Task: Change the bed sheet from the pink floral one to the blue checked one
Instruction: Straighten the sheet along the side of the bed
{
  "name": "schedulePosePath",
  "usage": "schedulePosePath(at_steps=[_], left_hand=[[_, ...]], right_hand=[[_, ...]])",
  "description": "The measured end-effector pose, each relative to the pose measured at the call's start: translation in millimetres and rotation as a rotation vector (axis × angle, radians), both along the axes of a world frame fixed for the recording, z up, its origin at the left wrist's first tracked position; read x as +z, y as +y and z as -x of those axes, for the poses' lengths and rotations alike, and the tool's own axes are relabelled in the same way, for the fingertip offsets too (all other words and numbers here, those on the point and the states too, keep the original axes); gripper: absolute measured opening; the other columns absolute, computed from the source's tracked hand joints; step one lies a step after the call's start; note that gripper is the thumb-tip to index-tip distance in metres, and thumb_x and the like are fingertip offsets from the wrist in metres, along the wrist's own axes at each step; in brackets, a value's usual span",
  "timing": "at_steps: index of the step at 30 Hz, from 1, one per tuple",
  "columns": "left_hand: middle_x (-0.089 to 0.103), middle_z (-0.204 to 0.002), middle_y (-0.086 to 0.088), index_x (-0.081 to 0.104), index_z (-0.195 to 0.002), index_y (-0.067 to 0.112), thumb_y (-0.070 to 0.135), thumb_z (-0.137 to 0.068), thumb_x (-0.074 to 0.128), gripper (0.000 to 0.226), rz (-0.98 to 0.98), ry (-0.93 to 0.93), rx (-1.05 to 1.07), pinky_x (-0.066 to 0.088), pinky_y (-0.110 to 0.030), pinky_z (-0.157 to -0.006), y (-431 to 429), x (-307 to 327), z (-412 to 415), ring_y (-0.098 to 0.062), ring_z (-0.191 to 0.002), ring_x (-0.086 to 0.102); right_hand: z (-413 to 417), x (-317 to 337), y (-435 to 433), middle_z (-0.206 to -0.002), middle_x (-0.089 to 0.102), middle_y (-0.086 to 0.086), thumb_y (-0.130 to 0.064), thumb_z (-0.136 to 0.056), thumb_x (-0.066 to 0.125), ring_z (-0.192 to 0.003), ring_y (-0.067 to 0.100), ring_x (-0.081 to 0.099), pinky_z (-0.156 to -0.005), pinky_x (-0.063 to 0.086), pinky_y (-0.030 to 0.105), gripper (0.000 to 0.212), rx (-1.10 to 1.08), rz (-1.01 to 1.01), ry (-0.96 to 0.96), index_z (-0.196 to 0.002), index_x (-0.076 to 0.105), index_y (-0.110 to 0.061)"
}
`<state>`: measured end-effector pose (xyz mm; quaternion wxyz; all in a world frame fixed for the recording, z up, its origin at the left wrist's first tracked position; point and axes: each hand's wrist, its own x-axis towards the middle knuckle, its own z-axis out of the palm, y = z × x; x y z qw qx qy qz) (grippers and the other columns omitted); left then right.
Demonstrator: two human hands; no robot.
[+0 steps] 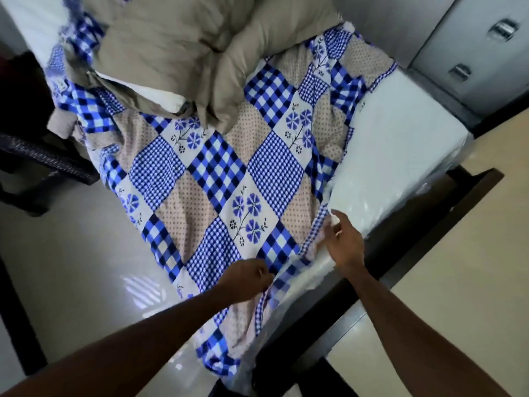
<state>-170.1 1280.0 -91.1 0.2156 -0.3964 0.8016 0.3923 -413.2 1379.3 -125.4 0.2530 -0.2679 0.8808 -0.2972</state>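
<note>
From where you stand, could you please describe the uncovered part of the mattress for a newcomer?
Find the bed with the blue checked sheet. Beyond the sheet's edge, by the right hand, runs the bare mattress. It is glossy white, unlike the patterned sheet.

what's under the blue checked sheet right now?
A white mattress shows bare to the right of the blue checked sheet, so it presumably runs underneath. Whatever else lies beneath the sheet is covered and cannot be seen.

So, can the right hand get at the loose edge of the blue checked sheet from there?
Probably yes: the right hand is open at the edge of the blue checked sheet, with only bare mattress beside it and nothing between.
</note>
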Motion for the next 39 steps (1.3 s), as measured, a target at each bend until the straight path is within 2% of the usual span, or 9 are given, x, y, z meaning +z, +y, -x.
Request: schedulePosePath(at_steps=[4,12,16,21,24,27,31,35,39], left_hand=[[0.063,-0.079,0.012,0.061,-0.089,0.029,0.043,-0.082,0.059,0.016,-0.015,0.158,0.14,0.045,-0.025,-0.071,-20,-1,68,-0.013,-0.08,0.064],[0.065,-0.114,-0.011,0.064,-0.123,0.01,0.045,-0.081,0.055,0.055,0.31,0.378,0.228,0.053,-0.041,-0.089,-67,-27,278,-0.03,-0.104,0.062],[0.05,-0.134,-0.014,0.043,-0.145,0.018,0.047,-0.077,0.057,0.075,0.413,0.224,0.285,0.047,-0.044,-0.097,-110,-32,368,-0.034,-0.122,0.049],[0.045,-0.138,-0.012,0.044,-0.129,0.019,0.044,-0.088,0.058,0.05,0.523,-0.004,0.278,0.049,-0.047,-0.092,-143,-49,420,-0.034,-0.12,0.049],[0.061,-0.113,-0.011,0.058,-0.111,0.013,0.021,-0.096,0.047,0.02,0.585,0.126,0.306,0.049,-0.041,-0.084,-150,-51,429,-0.032,-0.102,0.059],[0.066,-0.111,-0.014,0.065,-0.109,0.008,0.016,-0.093,0.045,0.027,0.478,0.224,0.194,0.048,-0.04,-0.085,-135,-50,434,-0.033,-0.102,0.062],[0.07,-0.102,-0.017,0.067,-0.101,0.005,0.029,-0.084,0.029,0.048,0.39,0.228,0.156,0.045,-0.038,-0.081,-110,-40,454,-0.033,-0.095,0.064],[0.068,-0.096,-0.018,0.053,-0.083,0.016,0.029,-0.085,0.028,0.028,0.244,0.096,0.001,0.046,-0.039,-0.078,-87,-39,486,-0.036,-0.093,0.063],[0.065,-0.122,-0.012,0.062,-0.118,0.013,0.025,-0.099,0.037,0.033,0.176,-0.007,-0.158,0.049,-0.042,-0.096,-51,-39,517,-0.033,-0.11,0.06]], right_hand=[[84,-10,-43,-0.1,0.068,0.006,0.002,-0.085,0.056,-0.092,0.027,0.065,-0.083,0.044,0.024,0.048,-0.033,0.074,0.065,-0.129,0.064,-0.018],[277,-35,-136,-0.13,0.056,0.022,-0.001,-0.067,0.06,-0.109,0.042,0.06,-0.093,0.048,0.046,0.071,0.411,0.197,0.371,-0.138,0.055,-0.006],[345,-37,-182,-0.158,0.034,0.014,-0.008,-0.075,0.061,-0.102,0.037,0.059,-0.087,0.052,0.042,0.083,0.596,0.163,0.447,-0.154,0.038,-0.02],[402,-31,-241,-0.166,0.018,-0.006,-0.012,-0.086,0.059,-0.113,0.031,0.061,-0.089,0.054,0.042,0.082,0.78,0.054,0.41,-0.157,0.025,-0.036],[416,-23,-268,-0.162,0.031,-0.006,-0.02,-0.091,0.06,-0.131,0.026,0.052,-0.1,0.05,0.045,0.065,0.848,-0.045,0.368,-0.152,0.039,-0.033],[424,-13,-278,-0.13,0.06,-0.003,-0.015,-0.088,0.064,-0.122,0.027,0.052,-0.089,0.05,0.037,0.039,0.849,-0.047,0.5,-0.125,0.065,-0.025],[434,-7,-252,-0.115,0.065,0.004,-0.018,-0.082,0.063,-0.113,0.031,0.055,-0.086,0.049,0.039,0.028,0.867,-0.109,0.548,-0.11,0.065,-0.019],[468,-13,-193,-0.098,0.068,0.009,-0.021,-0.081,0.061,-0.098,0.036,0.062,-0.076,0.052,0.041,0.015,0.842,-0.091,0.583,-0.091,0.068,-0.013],[491,-14,-136,-0.084,0.068,0.005,-0.023,-0.076,0.059,-0.084,0.033,0.063,-0.067,0.054,0.034,0.014,0.792,-0.213,0.653,-0.079,0.07,-0.015]])
